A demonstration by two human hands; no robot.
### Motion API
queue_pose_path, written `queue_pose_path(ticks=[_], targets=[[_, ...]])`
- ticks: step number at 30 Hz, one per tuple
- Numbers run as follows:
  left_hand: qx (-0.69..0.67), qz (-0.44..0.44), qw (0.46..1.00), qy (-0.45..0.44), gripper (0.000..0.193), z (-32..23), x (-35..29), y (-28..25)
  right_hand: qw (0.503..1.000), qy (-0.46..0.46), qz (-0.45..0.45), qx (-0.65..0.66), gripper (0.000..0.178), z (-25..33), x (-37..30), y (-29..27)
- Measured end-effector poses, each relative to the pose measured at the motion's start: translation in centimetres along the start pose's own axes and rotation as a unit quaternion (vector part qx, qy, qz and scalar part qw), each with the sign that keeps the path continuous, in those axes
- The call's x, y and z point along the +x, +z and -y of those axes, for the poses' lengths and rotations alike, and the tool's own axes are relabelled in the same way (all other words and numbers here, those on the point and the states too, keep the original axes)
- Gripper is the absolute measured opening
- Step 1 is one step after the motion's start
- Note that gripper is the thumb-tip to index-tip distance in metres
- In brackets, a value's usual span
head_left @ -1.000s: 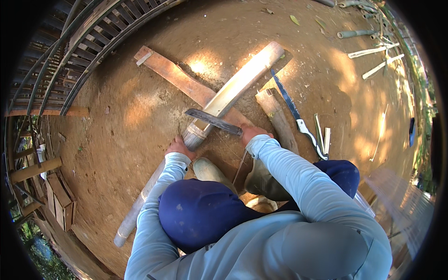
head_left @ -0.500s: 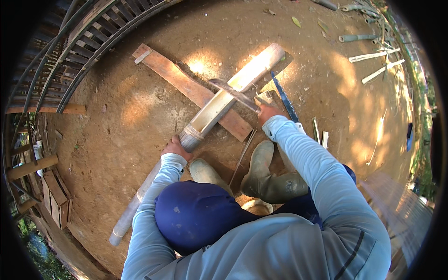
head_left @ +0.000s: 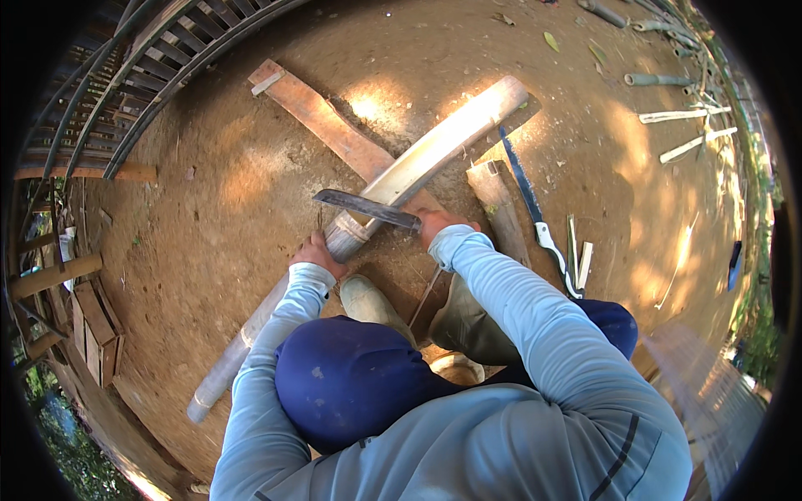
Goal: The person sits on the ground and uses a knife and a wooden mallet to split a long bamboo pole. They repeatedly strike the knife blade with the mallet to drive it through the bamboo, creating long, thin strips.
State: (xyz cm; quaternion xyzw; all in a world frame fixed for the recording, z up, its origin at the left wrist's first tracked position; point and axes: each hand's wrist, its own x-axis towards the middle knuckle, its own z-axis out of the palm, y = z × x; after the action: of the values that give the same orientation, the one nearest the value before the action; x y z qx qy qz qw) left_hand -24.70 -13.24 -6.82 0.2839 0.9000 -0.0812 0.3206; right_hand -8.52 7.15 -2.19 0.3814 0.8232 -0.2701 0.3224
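Note:
A long bamboo pole (head_left: 455, 125) lies slanted from lower left to upper right, its far part cut open to pale wood. My left hand (head_left: 319, 255) is closed round its grey, uncut part, just below a ring-shaped node. In my right hand (head_left: 443, 224) is a machete (head_left: 368, 205), its handle hidden by my fingers. The dark blade lies across the bamboo slightly above the node, tip to the left. Beneath the bamboo a reddish wooden plank (head_left: 322, 125) crosses the other way, on the dirt.
To the right lie a handsaw (head_left: 524, 179) with a white handle, a short log (head_left: 499, 209) and split strips (head_left: 584, 264). Bamboo pieces (head_left: 656, 80) are scattered at upper right. A slatted fence (head_left: 159, 71) curves along the upper left, a wooden box (head_left: 98, 330) below it. My boots (head_left: 373, 302) flank a thin stick.
My right hand has moved left and toward me, bringing the machete down along the bamboo to near the node. My left hand keeps its hold. The short log has come more into sight.

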Motion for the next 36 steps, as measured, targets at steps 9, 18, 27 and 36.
queue_pose_path(ticks=[9,18,27,36], targets=[[-0.012,-0.002,1.0,0.009,0.084,0.2,-0.2,-0.3,0.998,0.017,0.009,-0.057,0.037,-1.0,0.4,-1.3],[-0.019,-0.001,1.0,0.025,0.085,0.3,0.2,-0.3,0.981,0.105,-0.164,0.008,0.029,-12.6,5.6,-5.8],[-0.003,0.006,1.0,0.018,0.082,0.4,-0.1,-0.8,0.995,0.021,-0.098,-0.03,0.027,-9.5,1.8,-2.6],[-0.009,0.001,1.0,0.013,0.087,0.2,-0.1,-0.6,0.993,0.056,-0.103,-0.031,0.032,-11.7,0.6,-2.5]])
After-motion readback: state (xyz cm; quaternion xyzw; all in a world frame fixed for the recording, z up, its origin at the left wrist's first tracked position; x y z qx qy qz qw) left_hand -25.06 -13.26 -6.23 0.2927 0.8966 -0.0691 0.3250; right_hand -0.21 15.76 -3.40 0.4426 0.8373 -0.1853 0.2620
